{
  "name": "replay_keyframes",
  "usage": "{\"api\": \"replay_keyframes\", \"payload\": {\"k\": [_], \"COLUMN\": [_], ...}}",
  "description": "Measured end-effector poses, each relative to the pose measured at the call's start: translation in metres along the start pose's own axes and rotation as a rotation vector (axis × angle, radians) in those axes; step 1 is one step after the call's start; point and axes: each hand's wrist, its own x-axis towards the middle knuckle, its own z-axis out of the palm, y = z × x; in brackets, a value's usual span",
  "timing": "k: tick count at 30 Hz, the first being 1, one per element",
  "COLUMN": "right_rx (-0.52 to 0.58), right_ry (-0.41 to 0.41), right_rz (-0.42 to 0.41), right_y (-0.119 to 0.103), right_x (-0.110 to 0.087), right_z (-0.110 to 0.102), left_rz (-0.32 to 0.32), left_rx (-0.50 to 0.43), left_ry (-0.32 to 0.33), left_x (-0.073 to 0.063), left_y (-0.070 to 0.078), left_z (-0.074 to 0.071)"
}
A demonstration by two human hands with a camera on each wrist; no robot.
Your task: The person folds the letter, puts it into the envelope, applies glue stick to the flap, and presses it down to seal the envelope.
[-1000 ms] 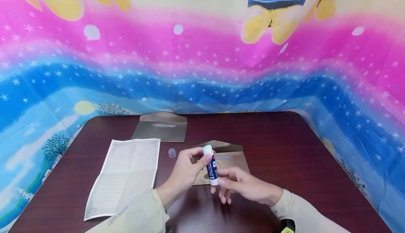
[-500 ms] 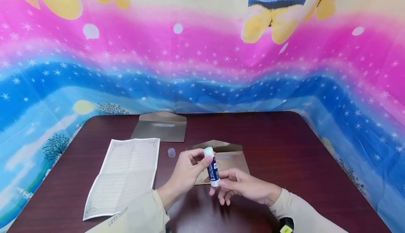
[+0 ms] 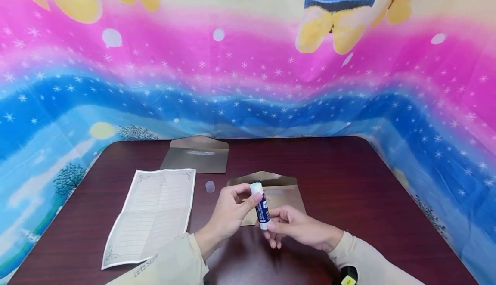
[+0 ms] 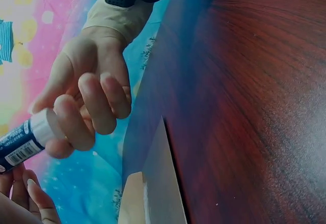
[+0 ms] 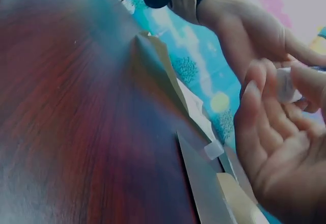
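Note:
Uncapped, a glue stick [image 3: 263, 209] with a dark blue label and white ends stands tilted in the head view, its pale top up. My left hand [image 3: 227, 211] holds it near the top between thumb and fingers. Around its white base, the thumb and forefinger of my right hand [image 3: 300, 227] pinch; the left wrist view shows that white base [image 4: 47, 126] close up, with the other right fingers loosely curled. Behind the hands lies a brown envelope [image 3: 286, 196], flap up, partly hidden by them. A small translucent cap [image 3: 210, 186] stands left of it.
A creased, lined sheet of letter paper [image 3: 155, 216] with a decorative border lies on the left of the dark wooden table [image 3: 341, 173]. Another brown envelope [image 3: 195, 163], with a whitish streak near its raised flap, lies farther back. A colourful printed cloth [image 3: 248, 74] hangs behind the table.
The glue stick has shifted slightly down and to the right, leaning a little more, both hands staying on it. Envelopes, paper and cap have stayed put.

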Motion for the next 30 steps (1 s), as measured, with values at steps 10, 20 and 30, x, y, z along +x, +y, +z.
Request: {"api": "replay_keyframes", "payload": {"k": [10,20,30], "right_rx": [-0.033,-0.07,-0.117], "right_ry": [0.015,0.104,0.191], "right_rz": [-0.042,-0.056,-0.074], "right_y": [-0.0043,-0.0034,-0.0008], "right_x": [-0.0003,0.003,0.0048], "right_z": [0.0009,0.0035,0.0079], "left_rz": [0.023,0.006,-0.011], "left_rx": [-0.007,0.013,-0.016], "left_ry": [0.018,0.036,0.056], "left_x": [0.0003,0.001,0.0001], "left_y": [0.0032,0.0027,0.0001], "left_z": [0.0002,0.0002,0.0011]}}
